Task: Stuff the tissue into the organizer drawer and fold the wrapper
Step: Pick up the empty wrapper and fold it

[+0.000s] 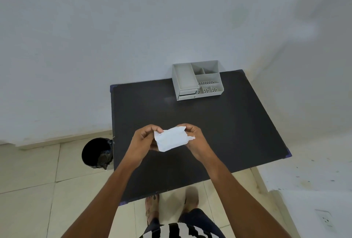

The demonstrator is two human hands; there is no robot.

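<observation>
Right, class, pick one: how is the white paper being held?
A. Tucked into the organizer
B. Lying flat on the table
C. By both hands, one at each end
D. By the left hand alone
C: the left hand and right hand each pinch one end of the white paper above the black table.

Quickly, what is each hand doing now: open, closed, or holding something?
Left hand: closed, pinching the left end of the white paper.
Right hand: closed, pinching the paper's right end.
</observation>
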